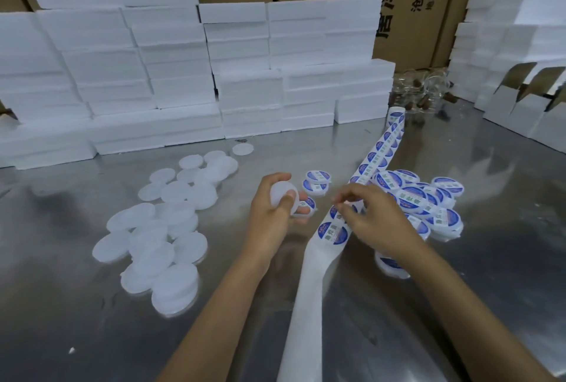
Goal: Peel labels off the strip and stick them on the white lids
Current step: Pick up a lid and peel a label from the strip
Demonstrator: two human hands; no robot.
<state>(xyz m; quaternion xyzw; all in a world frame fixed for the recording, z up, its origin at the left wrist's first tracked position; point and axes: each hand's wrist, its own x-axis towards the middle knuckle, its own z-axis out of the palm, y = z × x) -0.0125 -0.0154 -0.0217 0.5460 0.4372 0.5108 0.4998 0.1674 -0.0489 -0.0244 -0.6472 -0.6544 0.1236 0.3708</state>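
backing paper, bare and matte white, trails toward the viewer; the label strip runs away to a roll at the far end. risk: the right hand, fingertips pinching a round blue-and-white label on the strip, may crease or tear it if it is pulled flat. the left hand grips one blank white lid; a tilted lid would probably seat the label off-centre. beyond lie loose blank lids, translucent discs, labelled lids, then foam blocks on a reflective steel table.
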